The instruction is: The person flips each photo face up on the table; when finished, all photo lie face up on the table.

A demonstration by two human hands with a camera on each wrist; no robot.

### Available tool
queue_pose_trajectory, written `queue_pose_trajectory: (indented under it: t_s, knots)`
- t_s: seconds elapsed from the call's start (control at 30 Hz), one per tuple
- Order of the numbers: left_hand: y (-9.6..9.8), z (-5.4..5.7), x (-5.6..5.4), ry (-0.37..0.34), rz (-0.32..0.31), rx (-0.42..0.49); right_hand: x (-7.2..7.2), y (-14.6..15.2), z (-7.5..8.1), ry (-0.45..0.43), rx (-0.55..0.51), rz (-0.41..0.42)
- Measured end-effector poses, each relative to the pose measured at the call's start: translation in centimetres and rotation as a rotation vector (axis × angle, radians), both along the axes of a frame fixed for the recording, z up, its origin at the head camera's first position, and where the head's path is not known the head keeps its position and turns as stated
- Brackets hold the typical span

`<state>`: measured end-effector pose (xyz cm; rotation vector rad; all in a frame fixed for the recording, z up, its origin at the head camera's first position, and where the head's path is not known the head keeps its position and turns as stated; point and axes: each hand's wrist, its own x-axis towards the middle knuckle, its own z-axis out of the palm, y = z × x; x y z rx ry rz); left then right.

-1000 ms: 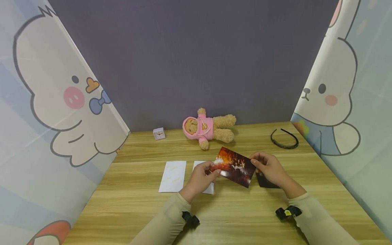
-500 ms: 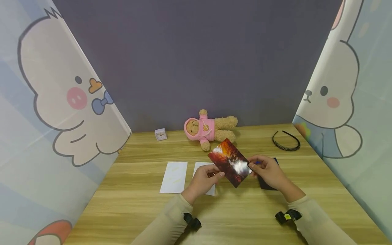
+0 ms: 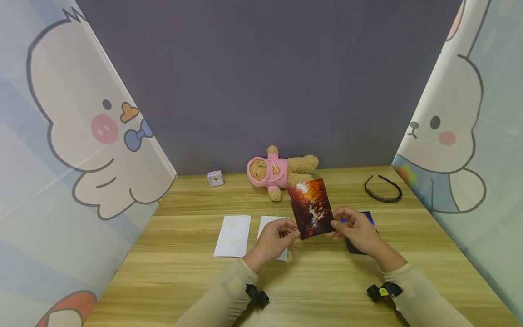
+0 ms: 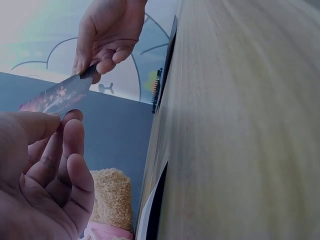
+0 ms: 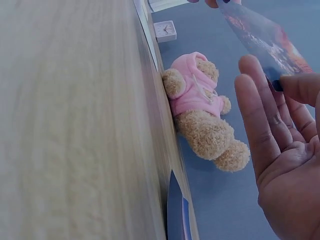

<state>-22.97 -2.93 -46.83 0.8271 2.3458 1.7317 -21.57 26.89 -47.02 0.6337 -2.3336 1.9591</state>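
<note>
A glossy picture card (image 3: 312, 209) with a fiery orange, red and dark print is held up over the table, its long side near upright. The left hand (image 3: 275, 240) pinches its lower left corner between thumb and fingers, as the left wrist view also shows. At the lower right corner, the right hand (image 3: 358, 230) pinches it with the thumb on the front. Beneath the left hand lies a white sheet (image 3: 265, 222), partly covered. Another white sheet (image 3: 233, 236) with faint yellowish marks is to its left. Under the right hand a dark blue card (image 3: 369, 217) is partly hidden.
Behind the card, a teddy bear (image 3: 277, 171) in a pink hoodie lies on its back at the table's rear. A small white clock (image 3: 215, 178) stands left of it. A black toothed headband (image 3: 384, 198) rests at the back right. Printed cloth walls flank the wooden table (image 3: 171, 272).
The picture card has turned from a slanted, sideways pose to near upright between the hands. Both hands keep their pinch, with the left shifting slightly right. More of the dark blue card shows.
</note>
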Motion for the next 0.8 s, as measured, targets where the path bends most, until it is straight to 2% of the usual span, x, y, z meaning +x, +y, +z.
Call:
queue_pose_trajectory:
  t_s: [0.2,0.3,0.57,0.8]
  knots:
    - [0.03,0.02,-0.11,0.024,0.026,-0.007,0.09,0.14,-0.06,0.035,0.011,-0.005]
    - [0.0,0.1,-0.05,0.017,0.04,0.022,0.13,0.09,0.0,0.033,0.02,-0.002]
    - [0.13,-0.17,-0.02,-0.072,0.028,0.128,0.2,-0.08,-0.01,-0.016,-0.039,0.001]
    - [0.07,-0.06,0.1,-0.018,0.042,0.115,0.06,-0.08,0.0,-0.017,-0.047,-0.004]
